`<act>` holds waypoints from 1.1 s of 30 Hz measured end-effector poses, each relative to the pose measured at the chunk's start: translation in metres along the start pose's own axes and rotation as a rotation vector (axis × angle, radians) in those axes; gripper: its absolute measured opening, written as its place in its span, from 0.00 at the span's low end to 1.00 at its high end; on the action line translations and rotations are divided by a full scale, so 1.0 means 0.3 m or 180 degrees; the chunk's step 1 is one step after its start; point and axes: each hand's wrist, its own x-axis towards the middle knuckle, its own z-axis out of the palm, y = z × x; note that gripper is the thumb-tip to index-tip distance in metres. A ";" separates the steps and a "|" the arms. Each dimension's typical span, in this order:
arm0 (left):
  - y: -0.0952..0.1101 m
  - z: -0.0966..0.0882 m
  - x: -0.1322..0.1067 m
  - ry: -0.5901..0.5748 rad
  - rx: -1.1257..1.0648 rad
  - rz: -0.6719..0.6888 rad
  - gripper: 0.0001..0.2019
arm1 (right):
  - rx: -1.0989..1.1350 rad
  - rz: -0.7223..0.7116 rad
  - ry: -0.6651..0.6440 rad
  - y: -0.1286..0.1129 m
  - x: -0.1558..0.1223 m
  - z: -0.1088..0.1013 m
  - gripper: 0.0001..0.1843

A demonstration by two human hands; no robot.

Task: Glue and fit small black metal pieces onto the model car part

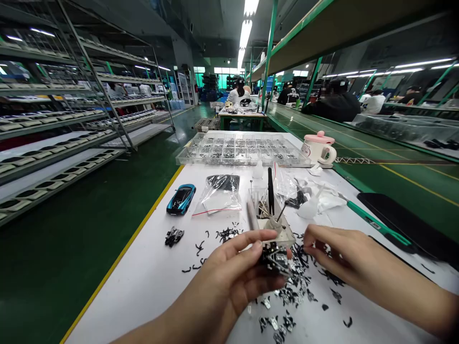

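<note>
My left hand (238,272) is closed around a small black and silver model car part (275,259), held above the white table. To its right, my right hand (333,246) has thumb and fingertips pinched together over the loose pieces; whatever lies between them is too small to make out. Many small black and silver pieces (294,286) are scattered beneath and between the hands. Just beyond the left hand stands a tool box (287,234) holding black tweezers (270,191) and thin sticks. A similar black and silver assembly (174,236) lies at the left.
A blue toy car (181,199) and a zip bag (219,193) lie on the left half. Behind them sits a clear compartment tray (236,148) of parts. A pink-lidded mug (320,147) stands back right, a green-handled tool (376,223) nearer. Shelving racks (107,95) line the left; co-workers sit beyond.
</note>
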 end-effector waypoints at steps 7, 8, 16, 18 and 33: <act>0.055 0.034 0.006 -0.0340 0.0626 0.0136 0.24 | 0.2416 0.0854 0.0221 -0.131 -0.027 -0.024 0.20; 0.055 0.035 0.006 -0.0353 0.0691 0.0132 0.24 | 0.2754 0.1002 0.0219 -0.151 -0.032 -0.024 0.20; -0.015 0.005 -0.025 -0.0304 0.0990 0.0052 0.17 | 0.4304 0.0796 0.0034 -0.187 -0.031 -0.012 0.05; -0.023 0.000 -0.030 -0.0308 0.1109 0.0120 0.16 | 0.3941 0.0604 0.0185 -0.188 -0.034 -0.013 0.05; -0.008 -0.006 -0.017 -0.0524 0.1615 0.0149 0.16 | 0.4433 0.1343 0.0375 -0.267 -0.046 -0.005 0.13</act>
